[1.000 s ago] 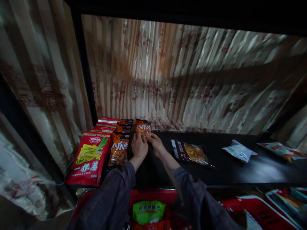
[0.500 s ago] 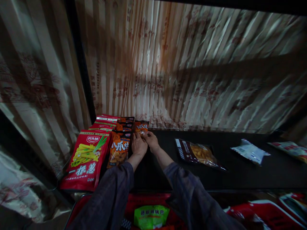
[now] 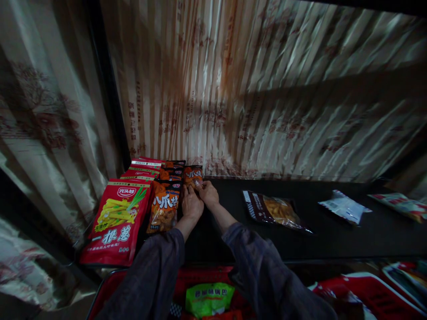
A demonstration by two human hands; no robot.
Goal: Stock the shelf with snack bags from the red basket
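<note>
Front snack pouch at left (image 3: 116, 222): red, with a pale band at the top, yellow sticks, green stalks and white lettering. Adjacent snack bag (image 3: 164, 209): orange and black, white characters, brown contents. Small bag at the hands (image 3: 193, 176): orange, white characters. Shelf (image 3: 220, 235): black. Bag right of centre (image 3: 276, 210): dark maroon, white-checked end strip, golden-brown contents. Packet farther right (image 3: 345, 207): white and pale blue. Pouch below the shelf (image 3: 209, 298): bright green, dark characters. Curtain (image 3: 213, 89): beige and brown stripes, reddish-brown printed motifs. Sleeves: dark blue-grey.
</note>
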